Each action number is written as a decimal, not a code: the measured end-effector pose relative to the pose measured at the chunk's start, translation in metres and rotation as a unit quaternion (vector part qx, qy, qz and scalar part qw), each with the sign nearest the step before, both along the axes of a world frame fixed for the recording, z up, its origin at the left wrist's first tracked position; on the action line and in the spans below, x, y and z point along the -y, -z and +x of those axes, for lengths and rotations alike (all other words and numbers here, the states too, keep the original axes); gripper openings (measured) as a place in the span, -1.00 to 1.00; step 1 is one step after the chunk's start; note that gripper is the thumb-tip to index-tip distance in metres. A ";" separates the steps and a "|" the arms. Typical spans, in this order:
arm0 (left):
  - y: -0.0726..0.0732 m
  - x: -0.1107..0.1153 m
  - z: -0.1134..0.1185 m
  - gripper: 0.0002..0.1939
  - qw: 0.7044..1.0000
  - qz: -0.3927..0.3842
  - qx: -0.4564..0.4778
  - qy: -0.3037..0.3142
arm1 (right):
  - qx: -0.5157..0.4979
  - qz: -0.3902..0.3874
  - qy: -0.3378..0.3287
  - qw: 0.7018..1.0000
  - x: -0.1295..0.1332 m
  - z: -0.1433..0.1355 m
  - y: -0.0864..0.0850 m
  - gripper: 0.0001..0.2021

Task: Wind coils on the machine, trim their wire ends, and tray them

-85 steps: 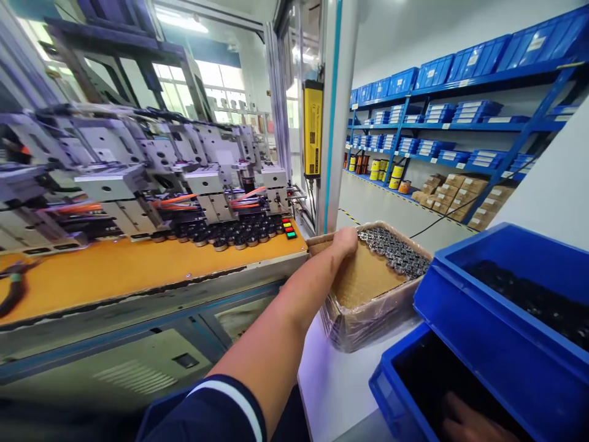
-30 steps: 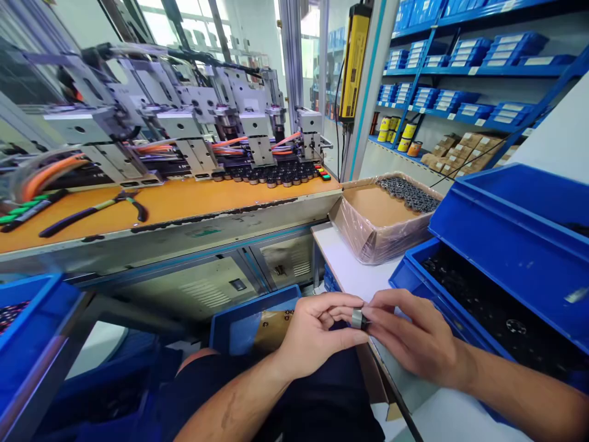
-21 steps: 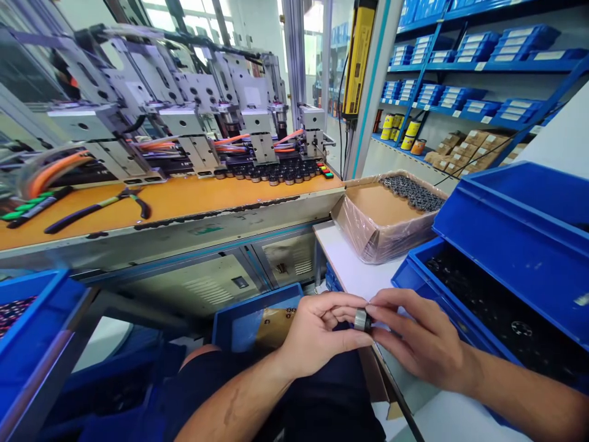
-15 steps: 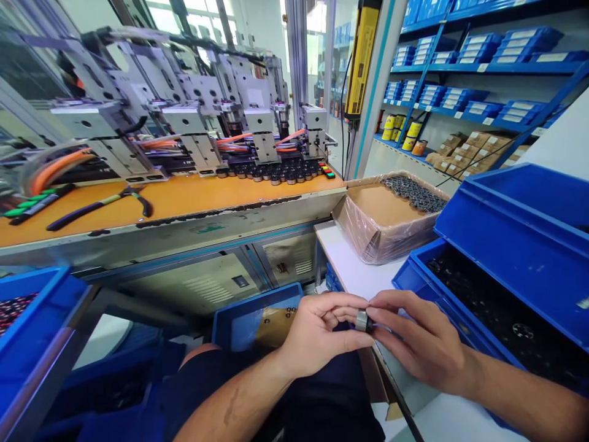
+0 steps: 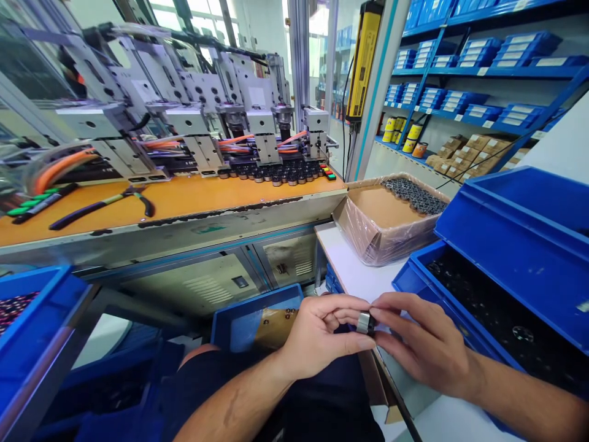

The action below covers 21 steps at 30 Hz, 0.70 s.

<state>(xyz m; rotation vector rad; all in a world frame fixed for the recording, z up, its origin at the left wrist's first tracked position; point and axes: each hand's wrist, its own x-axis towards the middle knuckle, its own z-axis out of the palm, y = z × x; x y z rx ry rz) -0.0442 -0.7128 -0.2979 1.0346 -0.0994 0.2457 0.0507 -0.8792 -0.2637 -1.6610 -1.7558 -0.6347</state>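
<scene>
Between my two hands is a small cylindrical part (image 5: 363, 322) with a silver metal band and a black end. My left hand (image 5: 317, 334) grips its metal side between thumb and fingers. From the right, the fingertips of my right hand (image 5: 421, 341) pinch the black end. Both hands are above my lap, by the edge of the white side table (image 5: 338, 245). The fingers hide part of the cylinder, so its far side cannot be seen.
An orange-topped bench (image 5: 207, 199) carries a machine, pliers (image 5: 101, 205) and rows of black-and-metal parts (image 5: 280, 173). A plastic-lined carton (image 5: 381, 233) stands on the side table. Blue bins (image 5: 460, 294) with black parts are at right; another blue bin (image 5: 225, 325) sits below.
Both hands keep their hold on the cylindrical part, which shows slightly more of its metal band and black end. Otherwise the view has shifted only a little.
</scene>
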 end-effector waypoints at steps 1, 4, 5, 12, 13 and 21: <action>0.000 0.000 0.000 -0.60 1.000 0.002 0.000 0.000 | -0.001 0.002 0.000 1.000 0.000 0.000 0.000 -0.80; 0.000 -0.001 -0.001 -0.60 1.000 0.013 -0.005 -0.002 | -0.002 0.001 0.005 1.000 0.000 0.001 0.000 -0.80; 0.001 -0.001 -0.001 -0.60 1.000 0.016 -0.006 -0.002 | -0.002 -0.001 0.006 1.000 0.000 0.001 0.000 -0.81; 0.002 -0.001 -0.002 -0.61 0.999 0.027 -0.017 -0.007 | -0.003 -0.004 0.007 1.000 0.000 -0.002 -0.003 -0.81; 0.002 -0.001 -0.002 -0.61 0.999 0.026 -0.018 -0.007 | -0.003 0.000 0.005 1.000 0.000 -0.002 -0.003 -0.81; 0.004 -0.002 -0.002 -0.61 0.999 0.028 -0.030 -0.009 | 0.000 -0.005 0.003 1.000 -0.001 0.000 0.000 -0.81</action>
